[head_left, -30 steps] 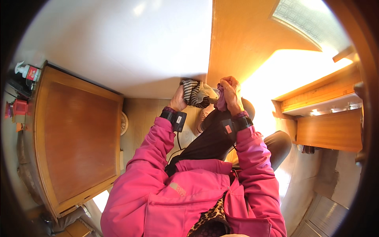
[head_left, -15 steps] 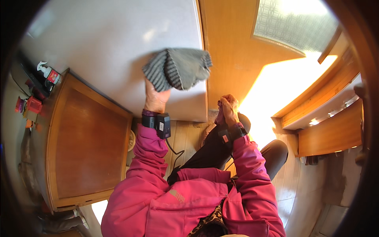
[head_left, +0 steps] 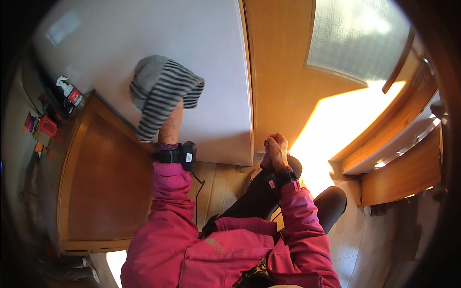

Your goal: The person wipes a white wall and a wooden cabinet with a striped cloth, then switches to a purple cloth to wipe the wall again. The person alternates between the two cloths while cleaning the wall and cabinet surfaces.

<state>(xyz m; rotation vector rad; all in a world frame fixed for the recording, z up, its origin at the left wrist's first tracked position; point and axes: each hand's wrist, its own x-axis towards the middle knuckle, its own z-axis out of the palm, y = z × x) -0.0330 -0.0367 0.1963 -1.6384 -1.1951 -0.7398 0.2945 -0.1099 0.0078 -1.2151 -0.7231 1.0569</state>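
My left hand is raised over the white surface and grips a grey and black striped knitted garment, which drapes over the fingers. A black band with a small device sits on the left wrist. My right hand is lower, near my dark-trousered knee, with its fingers closed; something small and dark pink shows at the fingers, but I cannot tell what it is. Both arms wear pink sleeves.
A brown wooden cabinet stands at the left. A white spray bottle and small red items sit at the far left. Wooden panelling, a patterned glass pane and wooden ledges lie to the right.
My left hand has carried the striped garment up and to the left, away from my right hand. My right hand has stayed low near the knee.
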